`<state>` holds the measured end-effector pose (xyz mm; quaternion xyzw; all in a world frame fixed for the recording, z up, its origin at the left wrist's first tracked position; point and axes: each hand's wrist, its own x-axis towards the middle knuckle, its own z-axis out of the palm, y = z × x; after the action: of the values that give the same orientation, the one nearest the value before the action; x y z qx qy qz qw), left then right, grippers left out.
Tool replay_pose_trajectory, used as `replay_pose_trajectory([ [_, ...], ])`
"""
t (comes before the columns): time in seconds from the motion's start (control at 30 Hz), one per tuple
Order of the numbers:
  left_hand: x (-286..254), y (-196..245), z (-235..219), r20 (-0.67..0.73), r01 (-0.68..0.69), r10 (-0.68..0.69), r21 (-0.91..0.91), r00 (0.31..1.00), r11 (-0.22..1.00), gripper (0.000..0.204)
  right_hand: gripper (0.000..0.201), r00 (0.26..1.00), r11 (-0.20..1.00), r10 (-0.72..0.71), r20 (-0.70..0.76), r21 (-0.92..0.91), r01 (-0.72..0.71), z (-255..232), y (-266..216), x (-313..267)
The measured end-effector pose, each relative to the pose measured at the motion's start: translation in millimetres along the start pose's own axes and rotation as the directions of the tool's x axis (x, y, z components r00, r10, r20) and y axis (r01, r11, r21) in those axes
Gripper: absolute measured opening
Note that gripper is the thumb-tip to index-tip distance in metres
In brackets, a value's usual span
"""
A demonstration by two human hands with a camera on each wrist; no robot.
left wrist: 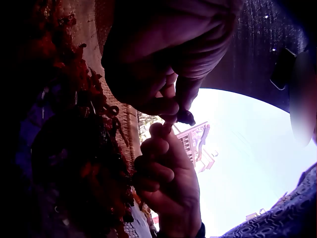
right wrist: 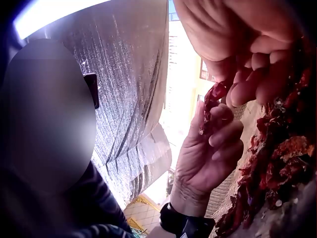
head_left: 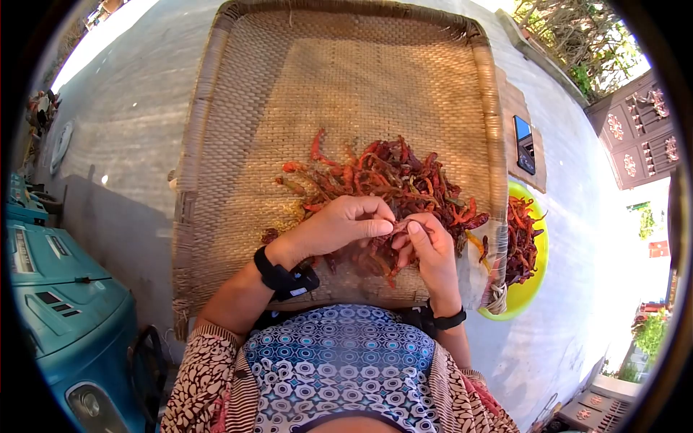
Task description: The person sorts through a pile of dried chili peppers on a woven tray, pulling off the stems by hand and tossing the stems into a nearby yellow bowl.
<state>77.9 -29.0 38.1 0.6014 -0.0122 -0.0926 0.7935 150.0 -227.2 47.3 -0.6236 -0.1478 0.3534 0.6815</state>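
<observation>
Thumb and index finger of my left hand (head_left: 328, 229) pinch a dark red dried chili, clearest in the right wrist view (right wrist: 207, 111). My right hand (head_left: 435, 254) meets it fingertip to fingertip and pinches the chili's upper end. In the left wrist view the chili's dark tip (left wrist: 186, 117) sticks out beside the left thumb. Below both hands a heap of red dried chilies (head_left: 404, 173) lies on a large woven tray (head_left: 361, 86). The hands cover part of the heap.
Right of the tray stands a yellow-green basin (head_left: 540, 278) holding more red chilies. A phone (head_left: 525, 144) lies on a brown board (head_left: 511, 108) beside the tray's right rim. A teal machine (head_left: 68, 303) stands at the left.
</observation>
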Motion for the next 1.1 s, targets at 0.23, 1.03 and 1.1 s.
replay_pose_trajectory([
  [0.23, 2.3, -1.7, 3.9, -0.061, 0.017, -0.013, 0.064, 0.998, 0.998, 0.018, 0.023, 0.991, 0.992, -0.101, -0.088, 0.068, 0.107, -4.6, 3.4, -1.1],
  [1.03, -10.8, 26.9, -33.7, -0.301, 0.110, 0.091, 0.589, 0.949, 0.801, 0.014, 0.022, 0.993, 0.991, -0.091, -0.077, -0.109, 0.083, -10.7, -21.2, -1.7],
  [1.1, -7.2, 23.2, -19.0, -0.193, 0.075, 0.051, 0.596, 0.980, 0.800, 0.014, 0.023, 0.998, 0.972, -0.056, 0.009, -0.229, 0.057, 7.0, -19.8, 1.6],
])
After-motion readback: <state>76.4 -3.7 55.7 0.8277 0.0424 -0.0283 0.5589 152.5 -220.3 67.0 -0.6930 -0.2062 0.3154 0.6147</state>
